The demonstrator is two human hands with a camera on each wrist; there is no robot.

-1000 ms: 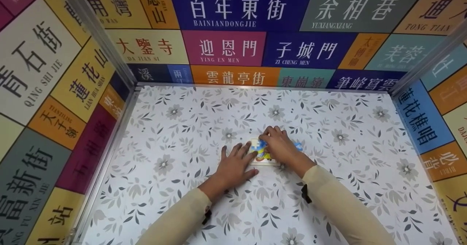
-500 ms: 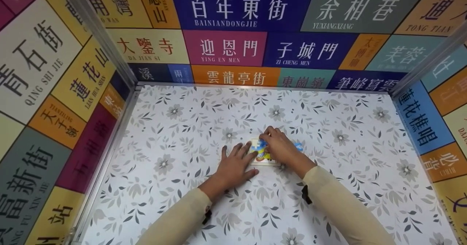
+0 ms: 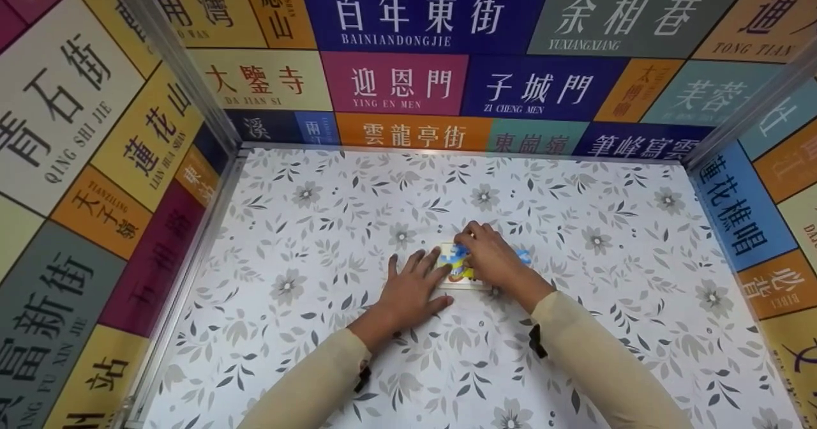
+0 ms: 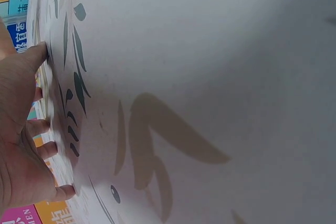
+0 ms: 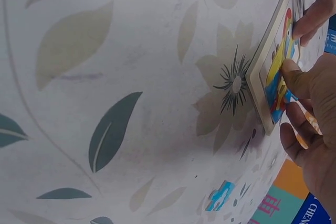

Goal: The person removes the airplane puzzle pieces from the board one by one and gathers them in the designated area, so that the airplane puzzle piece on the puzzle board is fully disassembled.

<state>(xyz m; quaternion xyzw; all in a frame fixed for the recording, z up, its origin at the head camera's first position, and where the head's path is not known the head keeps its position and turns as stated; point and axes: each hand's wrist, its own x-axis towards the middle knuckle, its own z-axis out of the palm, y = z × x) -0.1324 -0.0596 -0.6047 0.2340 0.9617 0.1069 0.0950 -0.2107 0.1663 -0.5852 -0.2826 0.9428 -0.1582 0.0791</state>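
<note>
A small jigsaw board [image 3: 464, 285] with a pale frame and a yellow, blue and red picture lies on the patterned table. My left hand [image 3: 408, 293] rests at its left side, fingers spread, with some fingertips touching the board. Above the picture my right hand [image 3: 493, 256] bends over, and its thumb and fingers pinch a blue puzzle piece [image 3: 458, 250], mostly hidden by the fingers. In the right wrist view, the right thumb [image 5: 296, 80] lies against the picture beside the frame. The left wrist view shows the left fingers [image 4: 38, 127] straight, with the board largely out of sight.
One loose blue puzzle piece [image 5: 220, 196] lies on the table near the board, partly behind the right hand in the head view. Walls with colourful lettered panels [image 3: 392, 84] enclose the table at the back and both sides. The table [image 3: 306, 225] has a leaf-and-flower cover.
</note>
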